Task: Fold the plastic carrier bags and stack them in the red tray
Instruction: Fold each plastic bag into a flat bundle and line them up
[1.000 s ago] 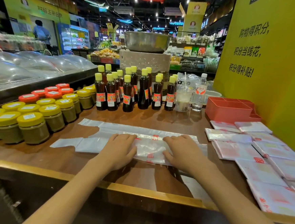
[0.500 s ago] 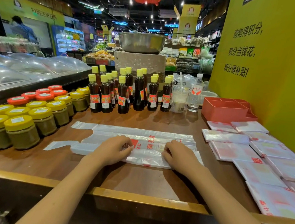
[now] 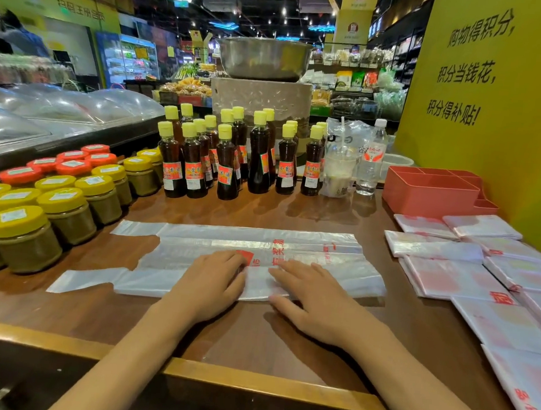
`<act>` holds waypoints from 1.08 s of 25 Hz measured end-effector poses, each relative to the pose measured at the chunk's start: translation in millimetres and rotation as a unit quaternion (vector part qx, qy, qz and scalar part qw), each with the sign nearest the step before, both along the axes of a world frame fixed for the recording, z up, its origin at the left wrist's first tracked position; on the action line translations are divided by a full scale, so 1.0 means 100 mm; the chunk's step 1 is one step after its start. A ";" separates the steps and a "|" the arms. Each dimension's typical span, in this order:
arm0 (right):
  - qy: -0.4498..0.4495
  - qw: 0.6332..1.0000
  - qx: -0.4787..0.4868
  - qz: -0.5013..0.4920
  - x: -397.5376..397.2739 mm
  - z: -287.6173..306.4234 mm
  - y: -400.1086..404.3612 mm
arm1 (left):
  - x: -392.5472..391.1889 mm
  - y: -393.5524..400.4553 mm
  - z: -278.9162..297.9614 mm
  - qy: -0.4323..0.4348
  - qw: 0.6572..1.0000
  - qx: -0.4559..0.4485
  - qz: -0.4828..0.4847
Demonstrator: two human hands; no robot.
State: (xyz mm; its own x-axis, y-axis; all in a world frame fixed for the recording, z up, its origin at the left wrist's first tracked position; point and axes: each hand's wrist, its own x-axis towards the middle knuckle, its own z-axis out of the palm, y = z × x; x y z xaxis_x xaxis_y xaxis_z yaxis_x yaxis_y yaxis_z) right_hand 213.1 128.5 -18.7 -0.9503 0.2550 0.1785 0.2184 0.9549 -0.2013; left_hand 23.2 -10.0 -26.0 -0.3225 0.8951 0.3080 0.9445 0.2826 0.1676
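Observation:
A clear plastic carrier bag (image 3: 195, 241) with red print lies flat on the wooden counter, its two handles pointing left. Its near long edge is folded over. My left hand (image 3: 211, 281) presses flat on the folded strip near the middle. My right hand (image 3: 311, 292) lies flat on it just to the right, fingers straight. The red tray (image 3: 425, 197), divided into compartments, stands at the back right against the yellow wall. Several folded bags (image 3: 451, 277) lie spread on the counter in front of the tray and along the right side.
Jars with yellow and red lids (image 3: 65, 208) crowd the left side. Dark sauce bottles with yellow caps (image 3: 227, 162) stand in rows behind the bag, with a drink cup (image 3: 338, 174) and a water bottle (image 3: 371, 161) beside them. The counter's front edge (image 3: 249, 381) runs below my wrists.
Both hands slid a little toward the middle of the bag and flattened on the fold. More of the bag's near edge now lies folded over and smooth.

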 end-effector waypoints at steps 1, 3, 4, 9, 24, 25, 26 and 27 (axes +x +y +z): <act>-0.025 1.000 0.008 -0.001 0.00 -0.03 0.00 | 0.02 -0.01 0.01 0.007 1.000 0.005 0.000; -0.037 0.999 0.016 -0.015 0.01 -0.03 0.01 | 0.07 -0.02 0.04 0.017 0.999 0.023 -0.018; -0.028 0.999 0.020 -0.022 0.02 -0.03 0.02 | 0.09 -0.02 0.06 0.021 0.999 0.021 -0.037; -0.020 0.998 0.028 -0.048 0.05 0.04 0.07 | 0.11 -0.02 0.00 0.019 0.995 -0.079 -0.062; 0.014 0.998 0.031 -0.061 0.06 0.08 0.15 | 0.11 -0.04 0.08 0.042 0.994 -0.033 -0.091; 0.022 0.997 0.044 -0.065 0.06 0.08 0.14 | 0.11 -0.04 0.09 0.042 0.994 -0.030 -0.092; 0.033 0.996 0.050 -0.070 0.07 0.09 0.15 | 0.12 -0.04 0.10 0.042 0.994 -0.028 -0.092; 0.048 0.995 0.050 -0.075 0.08 0.08 0.15 | 0.13 -0.05 0.10 0.041 0.995 -0.026 -0.091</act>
State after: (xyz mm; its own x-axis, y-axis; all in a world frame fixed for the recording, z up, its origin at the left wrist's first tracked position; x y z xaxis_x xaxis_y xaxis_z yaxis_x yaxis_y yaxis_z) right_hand 220.8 143.2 -10.2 -0.8801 0.3701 0.2973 0.3454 0.9289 -0.1338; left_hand 36.2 -14.5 -15.7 -0.1301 0.9514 0.2790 0.9906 0.1125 0.0783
